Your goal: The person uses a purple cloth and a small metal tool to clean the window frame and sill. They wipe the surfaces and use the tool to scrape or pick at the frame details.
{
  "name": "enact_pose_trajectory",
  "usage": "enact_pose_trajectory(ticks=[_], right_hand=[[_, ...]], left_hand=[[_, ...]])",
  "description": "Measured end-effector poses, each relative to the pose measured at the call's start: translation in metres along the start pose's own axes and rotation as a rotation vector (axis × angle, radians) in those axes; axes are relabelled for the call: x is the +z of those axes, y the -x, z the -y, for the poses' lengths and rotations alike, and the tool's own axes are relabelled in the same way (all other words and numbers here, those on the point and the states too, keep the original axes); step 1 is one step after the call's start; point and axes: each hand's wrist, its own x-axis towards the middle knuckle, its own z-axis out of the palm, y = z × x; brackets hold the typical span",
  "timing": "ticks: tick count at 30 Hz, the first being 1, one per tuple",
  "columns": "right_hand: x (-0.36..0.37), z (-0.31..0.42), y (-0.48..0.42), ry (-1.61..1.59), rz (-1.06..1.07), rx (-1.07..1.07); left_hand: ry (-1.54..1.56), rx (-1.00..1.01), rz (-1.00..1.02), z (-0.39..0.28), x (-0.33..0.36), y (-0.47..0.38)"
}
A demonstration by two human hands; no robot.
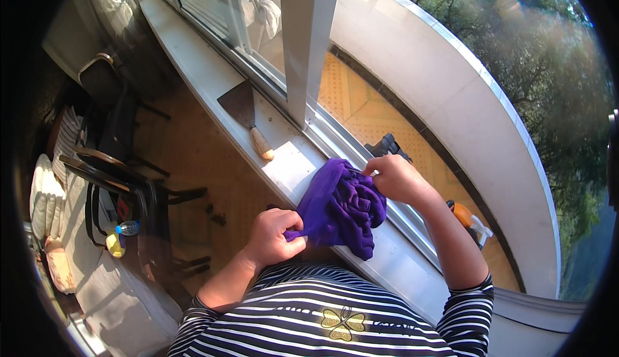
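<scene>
A bunched purple cloth point(346, 204) lies over the white windowsill point(391, 260) in front of me. My left hand point(276, 235) pinches its near left edge between thumb and fingers, pulling that part taut. At the cloth's far right edge, my right hand point(399, 180) grips a bit of it close to the window track. A wide scraper point(244, 112) with a wooden handle rests on the sill, up and left of the cloth. Folds hide the cloth's underside and the sill beneath.
A sliding window frame point(309, 42) stands beyond the sill. Outside, a dark object point(387, 145) and an orange-and-white spray bottle point(466, 216) are on the tiled balcony floor point(346, 86). Black chairs point(150, 207), a plastic bottle point(128, 228) and a covered couch point(116, 304) are on my left.
</scene>
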Motion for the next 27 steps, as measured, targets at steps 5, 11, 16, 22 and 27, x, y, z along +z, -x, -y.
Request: enact_pose_trajectory(ticks=[5, 11, 16, 22, 27], right_hand=[[0.011, -0.006, -0.042, -0.403, -0.011, -0.001], [0.052, 0.013, -0.090, -0.417, -0.242, -0.157], [0.042, -0.005, -0.043, -0.290, -0.195, -0.116], [0.007, -0.052, 0.040, -0.231, 0.068, 0.108], [0.025, -0.018, 0.023, -0.057, -0.109, 0.019]], left_hand=[[-0.005, 0.014, -0.046, 0.002, -0.005, -0.011], [0.031, -0.205, -0.148, 0.000, -0.004, -0.023], [-0.069, -0.032, 0.010, -0.004, -0.004, -0.024], [-0.026, -0.122, -0.095, 0.005, -0.015, -0.026], [0.133, -0.174, -0.235, 0.007, -0.010, -0.040]])
